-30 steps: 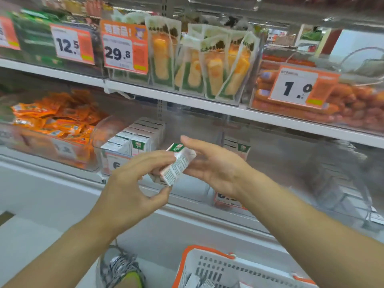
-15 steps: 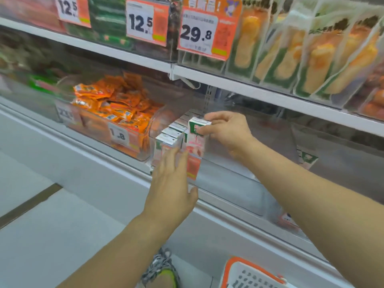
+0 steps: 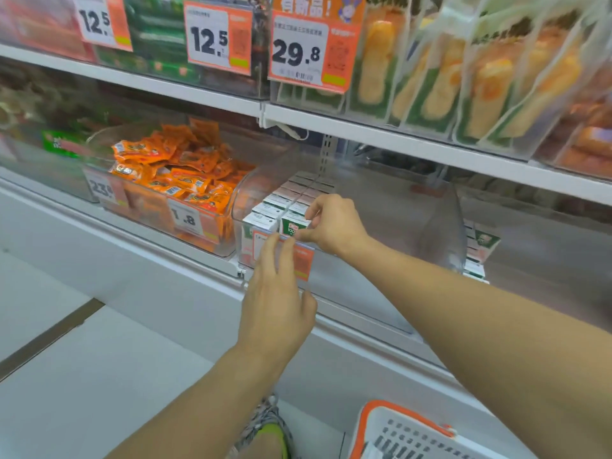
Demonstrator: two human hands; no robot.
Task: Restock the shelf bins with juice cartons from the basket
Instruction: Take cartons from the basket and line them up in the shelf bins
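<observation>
**Carton at the front of the clear bin, right hand on it**

At the middle of the frame a clear shelf bin [image 3: 243, 197] holds two rows of white juice cartons running back from its front wall, with an orange price tag [image 3: 303, 260] on that wall. To its left, a second clear bin [image 3: 218, 233] is heaped with orange snack packets [image 3: 175, 167] and carries a tag reading 1.8. At the right edge, behind a clear divider, a few more cartons [image 3: 480, 246] with green labels stand stacked. On the shelf above, upper right, clear holders contain pouches of yellow-orange food on green backing [image 3: 440, 84], fronted by a 29.8 tag; further left sit green packs behind two 12.5 tags. At the bottom right corner is the rim of a white basket [image 3: 397, 412] with orange trim; what lies inside is barely visible.

The juice carton [image 3: 293, 225] with a green and red label stands upright at the front of the right-hand row, just behind the bin's front wall. The right hand [image 3: 334, 223] reaches in from the right, its fingers curled over the carton's top and its thumb against the near side, pinching it. The left hand [image 3: 278, 306] is below and in front, fingers straight and loosely spread, their tips at the price tag on the bin's front; whether they touch it cannot be told. It holds nothing.
</observation>
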